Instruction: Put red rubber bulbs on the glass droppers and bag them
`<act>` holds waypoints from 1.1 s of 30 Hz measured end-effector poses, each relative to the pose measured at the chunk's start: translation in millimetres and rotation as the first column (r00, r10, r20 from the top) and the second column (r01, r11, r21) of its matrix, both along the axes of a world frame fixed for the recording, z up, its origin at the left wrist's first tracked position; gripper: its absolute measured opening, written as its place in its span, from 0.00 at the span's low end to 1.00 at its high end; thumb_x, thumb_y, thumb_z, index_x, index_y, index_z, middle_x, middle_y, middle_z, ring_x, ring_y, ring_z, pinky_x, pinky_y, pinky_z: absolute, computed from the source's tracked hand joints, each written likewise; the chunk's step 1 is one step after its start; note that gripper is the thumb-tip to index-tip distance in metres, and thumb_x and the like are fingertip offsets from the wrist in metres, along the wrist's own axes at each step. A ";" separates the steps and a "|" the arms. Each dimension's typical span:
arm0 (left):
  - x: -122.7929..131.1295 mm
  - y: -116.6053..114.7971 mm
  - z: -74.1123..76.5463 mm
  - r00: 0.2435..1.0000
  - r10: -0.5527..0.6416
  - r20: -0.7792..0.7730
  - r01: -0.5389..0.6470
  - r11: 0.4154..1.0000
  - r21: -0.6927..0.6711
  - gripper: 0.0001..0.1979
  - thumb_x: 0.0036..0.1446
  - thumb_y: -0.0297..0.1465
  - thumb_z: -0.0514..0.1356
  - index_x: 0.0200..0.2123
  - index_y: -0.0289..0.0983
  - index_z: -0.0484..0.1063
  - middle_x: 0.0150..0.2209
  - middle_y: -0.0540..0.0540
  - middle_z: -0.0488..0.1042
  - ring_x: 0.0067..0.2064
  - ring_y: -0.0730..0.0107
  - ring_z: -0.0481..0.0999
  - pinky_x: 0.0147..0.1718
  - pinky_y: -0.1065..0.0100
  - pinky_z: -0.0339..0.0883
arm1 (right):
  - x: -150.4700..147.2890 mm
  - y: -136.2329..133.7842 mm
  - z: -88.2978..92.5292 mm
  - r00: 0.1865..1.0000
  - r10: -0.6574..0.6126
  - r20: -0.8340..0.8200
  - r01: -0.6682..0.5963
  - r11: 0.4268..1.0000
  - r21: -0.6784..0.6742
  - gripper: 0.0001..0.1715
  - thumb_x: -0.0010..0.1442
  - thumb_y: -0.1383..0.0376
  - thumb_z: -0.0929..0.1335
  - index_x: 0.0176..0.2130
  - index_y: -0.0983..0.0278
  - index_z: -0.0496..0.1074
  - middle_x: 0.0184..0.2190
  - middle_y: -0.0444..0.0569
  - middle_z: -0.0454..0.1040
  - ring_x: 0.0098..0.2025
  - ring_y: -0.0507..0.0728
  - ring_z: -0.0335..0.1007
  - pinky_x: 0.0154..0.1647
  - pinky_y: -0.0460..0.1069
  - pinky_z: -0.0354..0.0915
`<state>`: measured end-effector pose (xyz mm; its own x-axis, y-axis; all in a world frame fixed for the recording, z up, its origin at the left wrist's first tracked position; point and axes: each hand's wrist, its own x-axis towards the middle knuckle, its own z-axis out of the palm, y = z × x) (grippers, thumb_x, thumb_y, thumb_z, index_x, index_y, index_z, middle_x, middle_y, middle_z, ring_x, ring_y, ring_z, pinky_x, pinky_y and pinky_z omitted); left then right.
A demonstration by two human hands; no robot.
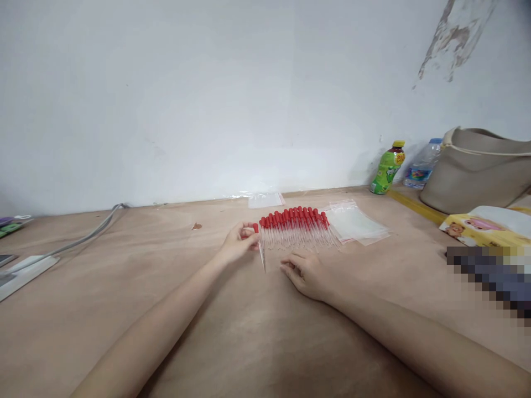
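Observation:
My left hand (240, 242) pinches a dropper (261, 254) with a red rubber bulb and a thin clear tube, its tip pointing down. It is held at the left end of a row of similar red-bulbed droppers (296, 221), which lie side by side on the table with bulbs to the back and clear tips toward me. My right hand (306, 275) rests on the table just in front of those tips. Its fingers are loosely bent and apart, with nothing visible in them. Clear zip bags (359, 222) lie flat to the right of the row.
Another clear bag (265, 200) lies by the wall. A green drink bottle (388, 168), a water bottle (423, 164) and a grey-beige bin (477, 171) stand at the back right, near a yellow tissue pack (485, 226). A grey cable (91, 235) crosses the left side.

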<state>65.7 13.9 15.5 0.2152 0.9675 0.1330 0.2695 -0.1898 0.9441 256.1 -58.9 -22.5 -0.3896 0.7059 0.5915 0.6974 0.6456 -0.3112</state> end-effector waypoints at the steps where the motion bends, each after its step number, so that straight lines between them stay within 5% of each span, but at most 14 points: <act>1: 1.2 12.6 2.5 0.999 0.005 -0.033 -0.005 1.000 0.013 0.15 0.47 0.31 0.61 0.38 0.35 0.62 0.24 0.53 0.67 0.23 0.76 0.72 0.26 0.69 0.70 | 3.4 2.8 -1.2 1.000 -0.019 0.010 0.019 1.000 0.013 0.09 0.57 0.65 0.61 0.33 0.64 0.70 0.27 0.47 0.70 0.32 0.53 0.63 0.35 0.49 0.58; 7: 17.7 69.1 4.4 0.960 0.068 -0.272 -0.038 0.993 0.112 0.14 0.44 0.30 0.61 0.37 0.34 0.66 0.21 0.53 0.70 0.22 0.73 0.72 0.24 0.72 0.65 | 24.7 7.4 4.0 0.992 -0.105 0.070 0.102 0.994 0.044 0.07 0.56 0.67 0.63 0.31 0.65 0.70 0.30 0.50 0.69 0.36 0.55 0.61 0.37 0.51 0.58; 13: 26.4 84.4 0.7 0.886 0.128 -0.445 -0.062 0.985 0.160 0.16 0.42 0.32 0.62 0.37 0.33 0.67 0.19 0.51 0.72 0.25 0.69 0.73 0.25 0.72 0.62 | 28.1 5.4 7.1 0.992 -0.100 0.083 0.096 0.994 0.046 0.06 0.55 0.68 0.63 0.30 0.64 0.69 0.30 0.49 0.68 0.36 0.55 0.60 0.38 0.51 0.58; 18: 20.1 80.4 4.5 0.842 0.162 -0.515 -0.052 0.974 0.220 0.18 0.45 0.39 0.60 0.38 0.34 0.67 0.23 0.49 0.73 0.27 0.68 0.73 0.27 0.72 0.63 | 27.0 6.2 6.4 0.993 -0.091 0.082 0.087 0.995 0.043 0.06 0.56 0.68 0.63 0.30 0.64 0.69 0.30 0.49 0.67 0.36 0.55 0.60 0.37 0.51 0.58; 22: -5.6 66.7 5.1 0.801 0.252 -0.543 -0.062 0.937 0.343 0.10 0.49 0.36 0.56 0.32 0.35 0.70 0.30 0.46 0.73 0.34 0.66 0.72 0.34 0.68 0.62 | 27.6 6.4 5.9 0.993 -0.093 0.069 0.090 0.995 0.052 0.07 0.56 0.68 0.62 0.29 0.64 0.69 0.30 0.49 0.67 0.36 0.55 0.60 0.37 0.51 0.58; 28: -45.0 43.9 -13.9 0.779 0.250 -0.575 0.005 0.914 0.405 0.13 0.47 0.40 0.58 0.32 0.36 0.72 0.33 0.45 0.69 0.36 0.63 0.69 0.35 0.66 0.63 | 26.9 6.8 4.7 0.992 -0.094 0.082 0.091 0.995 0.044 0.06 0.55 0.68 0.63 0.29 0.64 0.69 0.30 0.50 0.68 0.36 0.56 0.59 0.38 0.51 0.58; 33: -42.3 31.9 -26.5 0.793 0.293 -0.533 -0.021 0.889 0.457 0.13 0.51 0.39 0.55 0.29 0.35 0.69 0.30 0.46 0.67 0.33 0.66 0.69 0.32 0.67 0.63 | 27.4 7.9 3.3 0.994 -0.092 0.067 0.089 0.995 0.054 0.07 0.55 0.68 0.62 0.30 0.64 0.69 0.30 0.50 0.68 0.36 0.56 0.59 0.38 0.51 0.59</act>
<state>23.4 45.8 -11.0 0.2312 0.8765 0.4224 0.7921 -0.4216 0.4414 283.5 -51.1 -19.2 -0.3665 0.7097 0.6017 0.7723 0.5927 -0.2286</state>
